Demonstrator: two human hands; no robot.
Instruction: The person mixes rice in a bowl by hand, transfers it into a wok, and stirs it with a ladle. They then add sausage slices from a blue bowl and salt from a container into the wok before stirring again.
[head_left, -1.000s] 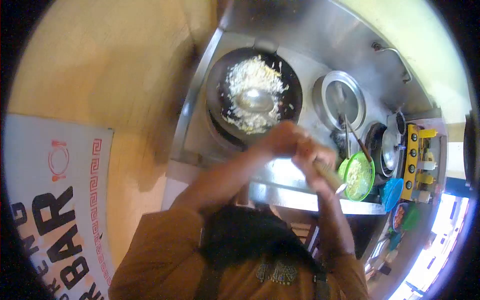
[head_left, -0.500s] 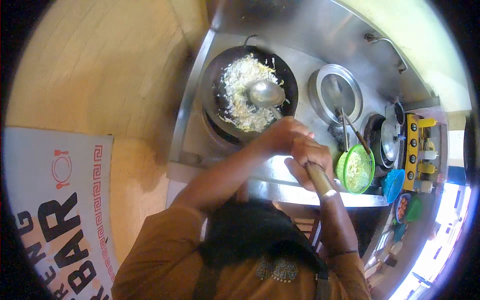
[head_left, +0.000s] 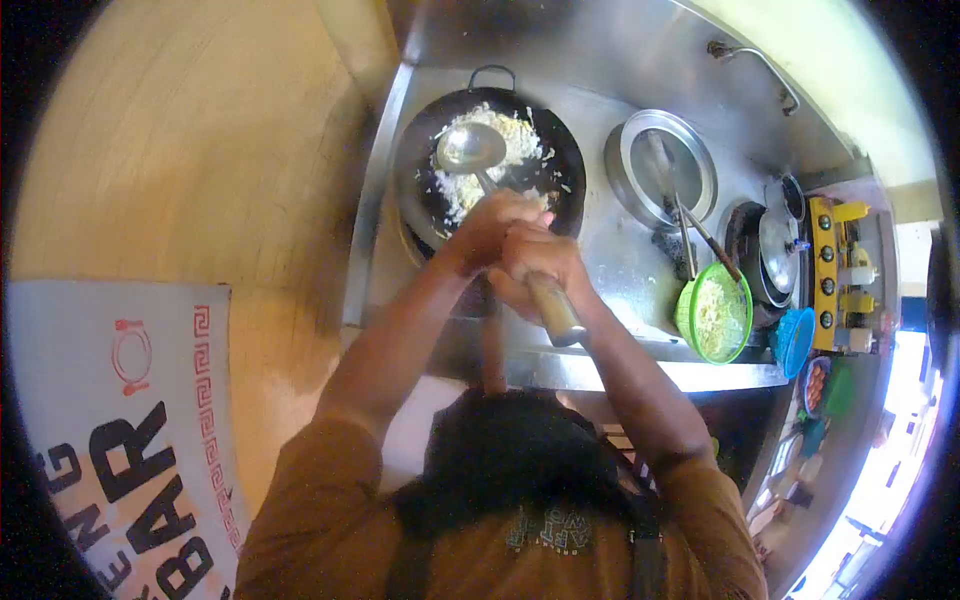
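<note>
A wide dark wok (head_left: 568, 180) sits on the stove, holding loose white rice (head_left: 518, 138) with bits of yellow. Resting in the rice is the round metal bowl of a ladle (head_left: 470, 148). My left hand (head_left: 492, 232) grips the ladle's handle nearer the bowl, its fingers wrapped round. Right behind it, my right hand (head_left: 540, 262) is closed on the same thick wooden handle, whose end sticks out toward my body. The two hands touch, and both are above the near side of the wok.
To the right stands a round metal pan (head_left: 622, 172) with long-handled tools across it. Beyond are a green basket (head_left: 746, 318) of pale shredded food, a blue basket (head_left: 800, 340), a lidded pot (head_left: 778, 255) and a yellow rack (head_left: 826, 265) near bottles. A printed banner (head_left: 120, 400) is at left.
Both hands have moved left and slightly up with the ladle. Its bowl has swept from the right of the wok to the left, shifting the rice. The view has shifted slightly.
</note>
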